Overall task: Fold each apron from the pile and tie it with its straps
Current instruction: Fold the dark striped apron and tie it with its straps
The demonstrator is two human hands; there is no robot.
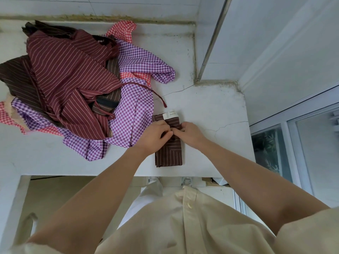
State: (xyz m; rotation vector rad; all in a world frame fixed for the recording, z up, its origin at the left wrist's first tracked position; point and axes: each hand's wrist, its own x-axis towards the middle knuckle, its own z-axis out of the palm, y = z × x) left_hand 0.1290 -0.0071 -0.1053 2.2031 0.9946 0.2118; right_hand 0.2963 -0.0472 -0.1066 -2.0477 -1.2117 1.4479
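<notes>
Under left hand [156,133], right hand [189,132], folded apron [168,156] middle hidden

A small white fabric label [170,115], sewn at the far edge of a folded dark-brown pinstriped cloth apron [169,154], carries two faint lines of script, too small to read. No other writing is legible.

Observed both forearms bare, reaching forward and converging. Noted left hand [155,134] and right hand [191,133] knuckles-up, fingertips meeting at the centre. Found fingers of both curled, pinching at the folded apron [168,156]; exact hold hidden.
</notes>
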